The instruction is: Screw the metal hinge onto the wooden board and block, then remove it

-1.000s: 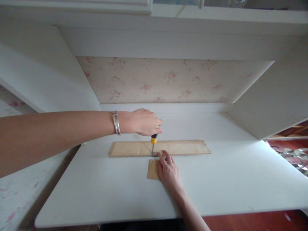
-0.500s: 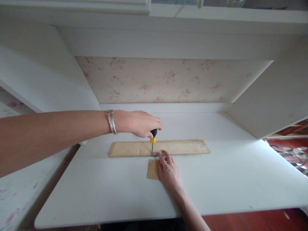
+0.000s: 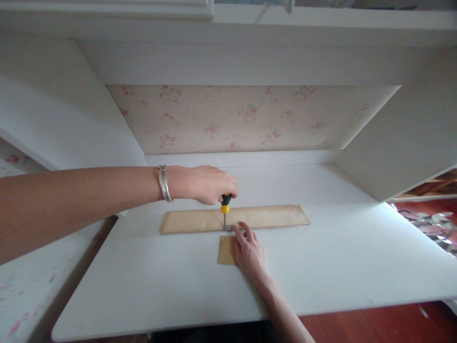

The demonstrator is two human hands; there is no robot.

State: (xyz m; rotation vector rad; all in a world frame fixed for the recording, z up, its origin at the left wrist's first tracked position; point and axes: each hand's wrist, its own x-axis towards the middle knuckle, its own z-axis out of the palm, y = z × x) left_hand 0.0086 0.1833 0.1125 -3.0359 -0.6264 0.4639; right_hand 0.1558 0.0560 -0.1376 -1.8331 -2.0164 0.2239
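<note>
My left hand [image 3: 210,185], with a silver bracelet on its wrist, is closed around the handle of a black-and-yellow screwdriver [image 3: 224,205]. The screwdriver stands upright, its shaft pointing down to a small metal plate [image 3: 227,227] near the front edge of a long thin wooden board [image 3: 264,217]. Fingertips of my right hand [image 3: 250,250] press the plate against the board and hide part of it. A small square wooden piece [image 3: 225,250] lies just in front of the board, partly under the side of my right hand. Whether a screw sits under the tip cannot be made out.
The white tabletop [image 3: 328,267] carries the boards. White side panels [image 3: 410,138] rise left and right, with a floral-papered back [image 3: 250,119] and an overhead shelf edge [image 3: 321,35]. Beyond the right edge, shiny metal items [image 3: 433,224] lie over a reddish floor.
My left fingers have rolled round the screwdriver handle, showing more of it, while the tip stays on the plate. The right hand keeps its place. The view has shifted slightly.
</note>
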